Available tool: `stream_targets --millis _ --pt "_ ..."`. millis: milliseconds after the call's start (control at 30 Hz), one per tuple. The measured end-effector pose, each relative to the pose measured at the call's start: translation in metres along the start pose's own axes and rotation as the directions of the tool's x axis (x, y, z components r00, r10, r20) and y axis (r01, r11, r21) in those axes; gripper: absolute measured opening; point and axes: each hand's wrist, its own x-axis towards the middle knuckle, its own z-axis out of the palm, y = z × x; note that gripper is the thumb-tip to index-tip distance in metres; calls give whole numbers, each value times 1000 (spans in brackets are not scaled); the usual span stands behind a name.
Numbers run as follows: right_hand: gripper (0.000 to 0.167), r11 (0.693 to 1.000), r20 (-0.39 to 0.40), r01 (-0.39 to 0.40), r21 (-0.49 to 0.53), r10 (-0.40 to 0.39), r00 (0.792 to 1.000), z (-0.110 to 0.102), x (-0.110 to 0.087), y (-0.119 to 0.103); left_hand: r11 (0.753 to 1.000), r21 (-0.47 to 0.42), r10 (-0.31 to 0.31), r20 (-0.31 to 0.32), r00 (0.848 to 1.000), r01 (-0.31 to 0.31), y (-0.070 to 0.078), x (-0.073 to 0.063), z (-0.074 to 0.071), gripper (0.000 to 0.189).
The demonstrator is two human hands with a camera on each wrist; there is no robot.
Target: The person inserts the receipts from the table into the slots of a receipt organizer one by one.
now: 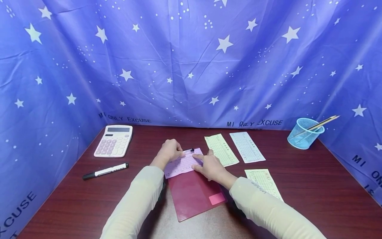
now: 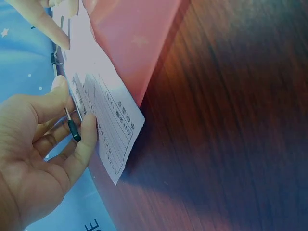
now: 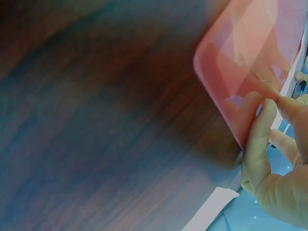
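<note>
A pink-red clipboard (image 1: 195, 199) lies in the middle of the table, with a lilac printed slip (image 1: 182, 167) across its top end. The metal wire clip (image 1: 188, 150) with black tips stands at the clipboard's far edge. My left hand (image 1: 170, 151) is at the slip's upper left, and its thumb and fingers (image 2: 89, 137) pinch the clip, one black tip showing between them in the left wrist view. With index finger and thumb stretched out, my right hand (image 1: 210, 165) touches the slip's right part close to the clip. Its other fingers hang by the clipboard's right edge.
Right of the clipboard lie a green slip (image 1: 222, 149), a blue slip (image 1: 247, 147) and a yellow slip (image 1: 264, 181). A calculator (image 1: 114, 141) and a black-and-white marker (image 1: 105, 171) are on the left. A blue mesh cup (image 1: 302, 134) holding pencils stands back right, before a starry curtain (image 1: 185, 66).
</note>
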Motion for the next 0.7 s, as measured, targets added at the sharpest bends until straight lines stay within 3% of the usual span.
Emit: stream_targets --millis 333,700 --pt "47 1000 0 3 -17 -3 1000 0 0 -1 1000 24 -2 4 1000 2 3 0 1 8" --pt "46 1000 5 -1 -14 1 1000 1 0 -1 1000 -28 -12 -18 1000 12 2 -2 5 11"
